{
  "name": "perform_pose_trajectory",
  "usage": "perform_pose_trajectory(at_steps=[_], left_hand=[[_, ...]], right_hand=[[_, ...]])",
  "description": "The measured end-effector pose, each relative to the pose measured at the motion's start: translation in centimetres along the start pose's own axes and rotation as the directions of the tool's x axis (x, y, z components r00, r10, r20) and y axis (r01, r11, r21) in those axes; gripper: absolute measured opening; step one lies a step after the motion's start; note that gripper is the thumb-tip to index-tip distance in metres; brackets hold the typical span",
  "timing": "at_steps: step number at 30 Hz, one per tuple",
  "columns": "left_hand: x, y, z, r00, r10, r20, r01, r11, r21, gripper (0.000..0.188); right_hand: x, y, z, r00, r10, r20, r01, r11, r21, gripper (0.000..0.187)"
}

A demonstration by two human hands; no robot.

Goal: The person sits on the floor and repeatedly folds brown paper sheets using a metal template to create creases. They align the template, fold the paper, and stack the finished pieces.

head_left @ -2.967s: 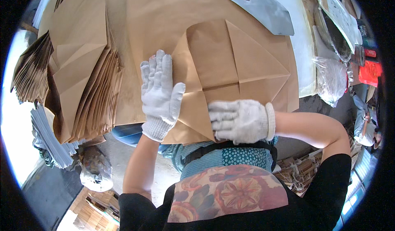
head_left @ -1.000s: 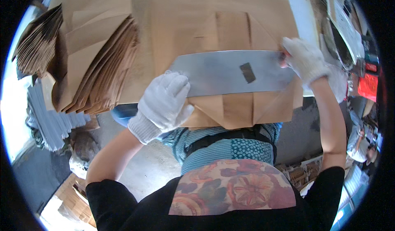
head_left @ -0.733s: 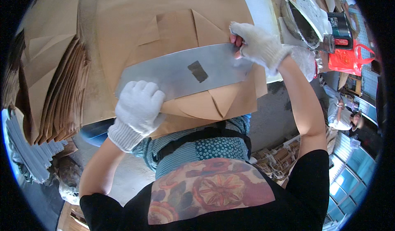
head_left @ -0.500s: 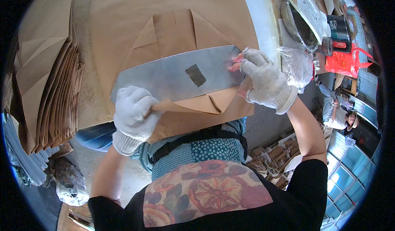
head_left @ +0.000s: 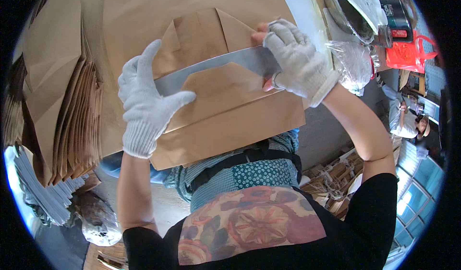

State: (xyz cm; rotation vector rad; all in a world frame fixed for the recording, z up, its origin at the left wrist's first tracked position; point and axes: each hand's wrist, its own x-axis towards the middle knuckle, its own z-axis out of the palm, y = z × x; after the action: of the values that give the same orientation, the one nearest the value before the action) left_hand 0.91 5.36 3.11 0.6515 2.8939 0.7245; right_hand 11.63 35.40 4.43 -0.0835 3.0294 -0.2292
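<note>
Both gloved hands are on a folded brown paper sheet (head_left: 225, 121) lying at the near edge of the tabletop (head_left: 144, 10), which is itself covered in more brown paper. The left hand (head_left: 144, 102), in a white knit glove, is spread open with its thumb stretched to the right, pressing flat on the near flap of the sheet and on the left end of a long grey metal strip (head_left: 211, 66). That strip lies slanted across the fold, with 1 brown flap tucked over its middle so only the upper edge and the ends show. The right hand (head_left: 295, 61), gloved the same way, is curled down over the strip's right end, fingers bunched together and gripping it against the paper; it seems to hold the strip alone, though the glove hides the fingertips. Beyond the strip, the far flaps of the sheet rise to a point. Off to the left, a thick stack of folded brown paper bags (head_left: 62, 102) leans on its edge, close to the left wrist, with a pile of pale grey sheets (head_left: 43, 193) lower down beside it. To the right sits a crumpled clear plastic bag (head_left: 355, 61), just past the right wrist, then a dark round dish (head_left: 350, 10) and a red plastic bag (head_left: 406, 54). Another person (head_left: 408, 121) sits low at the right edge.
</note>
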Motion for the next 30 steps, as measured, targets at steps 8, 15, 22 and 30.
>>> perform_pose_trajectory(at_steps=[8, 15, 22, 30], left_hand=[[1.3, 0.0, 1.1, 0.993, 0.037, 0.108, -0.013, 0.977, -0.215, 0.029], [-1.1, 0.6, 2.3, 0.996, 0.087, 0.004, -0.084, 0.968, -0.236, 0.043], [-1.5, 2.0, -0.2, 0.909, 0.285, 0.304, -0.188, 0.932, -0.311, 0.033], [-1.9, -0.7, 1.9, 0.93, 0.365, -0.042, -0.352, 0.918, 0.183, 0.058]], right_hand=[[0.3, 0.8, 0.6, 0.987, 0.135, 0.083, -0.14, 0.988, 0.062, 0.116], [-2.6, 0.2, 2.7, 0.997, 0.065, -0.034, -0.059, 0.986, 0.154, 0.076], [-2.0, -0.9, 3.2, 0.96, -0.062, -0.273, 0.091, 0.991, 0.096, 0.034], [2.1, -6.1, 4.7, 0.933, -0.142, -0.331, 0.233, 0.939, 0.252, 0.039]])
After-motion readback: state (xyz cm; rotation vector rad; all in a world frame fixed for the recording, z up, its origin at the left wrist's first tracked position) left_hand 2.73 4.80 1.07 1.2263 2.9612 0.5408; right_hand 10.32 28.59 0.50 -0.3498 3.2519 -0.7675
